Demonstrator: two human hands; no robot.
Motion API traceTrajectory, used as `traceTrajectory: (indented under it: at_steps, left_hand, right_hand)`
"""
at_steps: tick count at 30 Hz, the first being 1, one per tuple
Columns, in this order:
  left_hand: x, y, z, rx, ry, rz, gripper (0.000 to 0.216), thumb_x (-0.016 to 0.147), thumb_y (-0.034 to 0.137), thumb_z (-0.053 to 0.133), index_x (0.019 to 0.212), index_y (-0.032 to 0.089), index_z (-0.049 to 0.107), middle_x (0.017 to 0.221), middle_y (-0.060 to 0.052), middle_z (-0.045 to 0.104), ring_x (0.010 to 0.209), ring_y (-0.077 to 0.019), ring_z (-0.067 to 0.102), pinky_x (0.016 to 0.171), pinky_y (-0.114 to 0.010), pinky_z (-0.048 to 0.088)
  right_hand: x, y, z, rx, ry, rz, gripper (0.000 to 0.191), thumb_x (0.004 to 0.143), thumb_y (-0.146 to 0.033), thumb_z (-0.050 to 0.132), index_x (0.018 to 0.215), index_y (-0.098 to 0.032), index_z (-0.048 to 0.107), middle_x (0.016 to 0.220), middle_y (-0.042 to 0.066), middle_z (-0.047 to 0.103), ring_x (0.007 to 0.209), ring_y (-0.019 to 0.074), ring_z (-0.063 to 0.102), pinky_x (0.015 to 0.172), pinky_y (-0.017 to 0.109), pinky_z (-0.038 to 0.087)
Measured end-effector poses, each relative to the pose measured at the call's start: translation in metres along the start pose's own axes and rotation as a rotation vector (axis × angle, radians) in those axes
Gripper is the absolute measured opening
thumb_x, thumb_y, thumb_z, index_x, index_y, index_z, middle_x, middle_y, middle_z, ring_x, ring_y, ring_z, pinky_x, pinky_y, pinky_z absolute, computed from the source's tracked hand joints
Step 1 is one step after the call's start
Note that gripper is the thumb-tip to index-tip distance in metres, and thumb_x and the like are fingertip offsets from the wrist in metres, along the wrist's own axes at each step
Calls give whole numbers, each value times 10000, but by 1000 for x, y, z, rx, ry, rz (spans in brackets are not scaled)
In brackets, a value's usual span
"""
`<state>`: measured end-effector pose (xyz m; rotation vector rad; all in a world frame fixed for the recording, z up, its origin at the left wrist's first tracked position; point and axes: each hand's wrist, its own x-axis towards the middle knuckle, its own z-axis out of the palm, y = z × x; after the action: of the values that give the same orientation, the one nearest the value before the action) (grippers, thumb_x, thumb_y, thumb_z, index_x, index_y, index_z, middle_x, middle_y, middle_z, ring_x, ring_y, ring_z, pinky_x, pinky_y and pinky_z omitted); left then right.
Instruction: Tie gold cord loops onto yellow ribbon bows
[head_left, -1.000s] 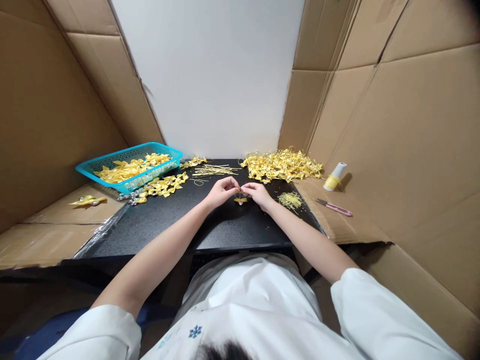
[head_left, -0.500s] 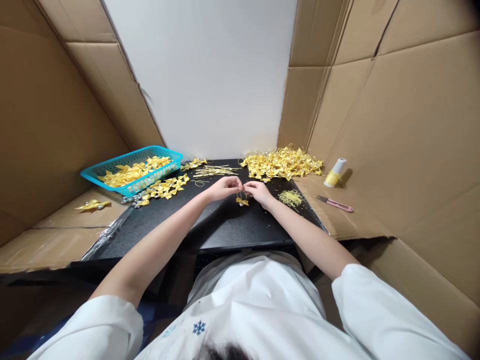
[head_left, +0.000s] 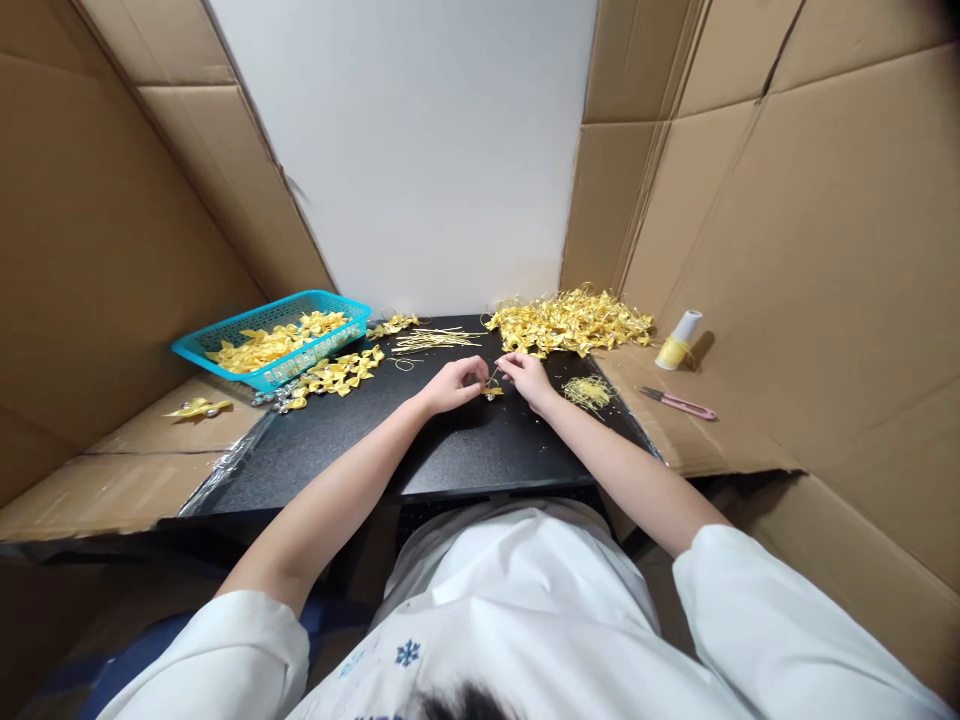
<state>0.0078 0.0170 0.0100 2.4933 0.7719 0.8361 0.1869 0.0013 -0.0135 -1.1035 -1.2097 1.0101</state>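
Note:
Over the black table, a small yellow ribbon bow (head_left: 492,392) with a silvery bell hangs low between my two hands. A thin yellow cord (head_left: 493,378) rises from it. My left hand (head_left: 454,385) curls around the near side of the cord, thumb and forefinger closed on it beside the bow. Opposite, my right hand (head_left: 528,380) pinches with its fingertips what looks like the end of the cord. The exact contact at the fingertips is too small to make out. Behind my hands lie several straight yellow cord lengths (head_left: 437,340).
Left stands a turquoise basket (head_left: 196,350) of yellow bows, with belled bows (head_left: 337,375) beside it. A large bow heap (head_left: 574,322) lies at the back right. Nearer are cord scraps (head_left: 589,393), pink-handled thread snips (head_left: 681,403) and a cord spool (head_left: 676,345). Cardboard walls (head_left: 825,250) flank the table.
My hands have drawn a little apart, the right fingertips moving up and away from the left. The bow now hangs closer to my left fingertips. The whole view has shifted slightly.

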Motion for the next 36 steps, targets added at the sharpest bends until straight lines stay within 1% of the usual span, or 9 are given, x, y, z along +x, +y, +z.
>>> traceTrajectory:
  at_steps: [3,5,7,9,12,22,30,33,36]
  left_hand:
    - [0,-3,1,-59,55,-82,217,764,168,454,945,178,572,726,18,681,592,-117,503,638,-254,395]
    - [0,-4,1,-71,51,-104,223,784,186,461,980,178,568,696,26,683,571,-117,500,623,-253,390]
    - [1,-4,2,-55,59,-93,187,793,236,511,954,178,586,724,14,685,599,-122,513,629,-255,398]
    - [3,-3,3,-3,108,-84,173,780,284,570,909,180,620,788,-4,688,666,-134,528,661,-266,409]
    - [8,-3,5,37,165,-122,179,767,333,613,850,186,673,823,-20,683,740,-157,536,701,-286,411]
    - [15,-14,15,-145,134,-219,282,731,445,664,757,169,718,762,-27,631,674,-136,523,629,-271,392]
    - [10,-25,13,-72,86,-245,243,722,419,690,755,187,755,722,-9,598,640,-124,511,646,-271,422]
    - [10,-28,11,-41,58,-226,257,747,427,659,762,195,768,705,-12,587,671,-141,532,681,-288,433]
    - [11,-28,10,-36,78,-210,264,781,407,615,827,204,777,743,-24,607,733,-161,558,723,-304,440]
  right_hand:
    - [-1,-2,0,2,-3,-1,212,686,-391,680,724,-185,646,767,10,655,722,140,571,694,286,467]
    - [-1,-2,1,2,-5,-7,210,687,-387,683,723,-184,645,755,8,651,721,141,572,700,289,469]
    - [0,-2,0,-2,-12,-19,221,685,-397,687,717,-183,641,740,6,645,720,143,573,700,290,469]
    - [0,-2,0,-3,-19,-34,233,681,-411,688,713,-184,641,729,5,642,714,142,570,696,288,467]
    - [0,-1,0,-3,-30,-59,234,678,-414,692,721,-188,653,706,0,641,686,137,558,687,284,462]
    - [3,1,1,-16,-70,-107,235,669,-420,707,712,-190,687,700,4,661,700,145,572,721,299,460]
    - [8,0,-4,25,27,-21,225,655,-394,733,733,-187,696,741,6,672,721,142,566,716,289,462]
    - [9,1,-5,23,35,-9,235,658,-403,727,745,-187,700,744,7,670,722,142,564,711,289,460]
    - [9,1,-6,4,18,-19,260,665,-434,714,756,-191,693,770,16,679,742,155,575,705,293,457]
